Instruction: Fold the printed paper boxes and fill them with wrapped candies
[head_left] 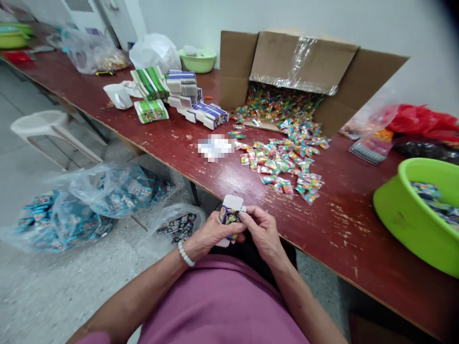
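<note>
A small printed paperboard carton (229,215) is pinched upright between the left hand (210,234) and right hand (263,231), just off the near edge of the red wooden table (358,267); firm, even pressure keeps it steady.

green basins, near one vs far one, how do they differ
The near basin holds blue-patterned packets; the far basin holds something pale. The near basin sits at the right of the table, and the far basin stands back by the wall. Both are green plastic basins on the red table.
</note>
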Action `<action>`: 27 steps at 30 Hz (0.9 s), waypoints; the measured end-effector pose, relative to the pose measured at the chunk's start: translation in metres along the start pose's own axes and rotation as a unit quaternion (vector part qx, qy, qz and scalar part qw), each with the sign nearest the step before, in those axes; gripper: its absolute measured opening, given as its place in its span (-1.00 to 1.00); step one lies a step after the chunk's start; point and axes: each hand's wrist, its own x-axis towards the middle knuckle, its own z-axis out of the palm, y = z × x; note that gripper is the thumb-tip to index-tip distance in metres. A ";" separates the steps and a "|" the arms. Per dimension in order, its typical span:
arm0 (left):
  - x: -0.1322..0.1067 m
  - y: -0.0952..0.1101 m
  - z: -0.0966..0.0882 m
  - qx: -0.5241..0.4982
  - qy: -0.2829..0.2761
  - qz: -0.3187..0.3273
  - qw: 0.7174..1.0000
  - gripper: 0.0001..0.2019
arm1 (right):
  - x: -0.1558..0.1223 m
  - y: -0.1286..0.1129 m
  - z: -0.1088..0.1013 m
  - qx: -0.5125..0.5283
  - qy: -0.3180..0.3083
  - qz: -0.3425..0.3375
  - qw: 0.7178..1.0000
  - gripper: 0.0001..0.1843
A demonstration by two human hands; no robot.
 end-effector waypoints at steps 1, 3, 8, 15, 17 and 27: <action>0.000 0.002 -0.001 0.008 0.008 0.018 1.000 -0.68 | 0.001 0.000 -0.002 -0.033 0.026 -0.021 0.999 -0.73; 0.000 0.005 -0.001 0.007 0.024 0.050 0.998 -0.69 | 0.003 0.000 -0.006 -0.088 0.055 -0.049 0.993 -0.75; -0.009 0.005 0.003 0.006 0.107 0.093 0.990 -0.44 | 0.005 0.004 -0.003 -0.032 0.092 -0.034 0.995 -0.58; -0.012 0.002 0.008 0.002 0.108 0.097 0.989 -0.61 | 0.003 0.008 -0.003 0.001 0.074 -0.047 0.996 -0.79; -0.011 0.005 0.005 -0.018 0.080 0.076 0.994 -0.68 | 0.005 0.006 -0.008 -0.007 0.068 -0.026 0.997 -0.78; -0.009 0.009 0.000 -0.043 0.068 0.076 0.994 -0.47 | 0.012 -0.005 -0.015 0.054 0.011 0.009 0.998 -0.72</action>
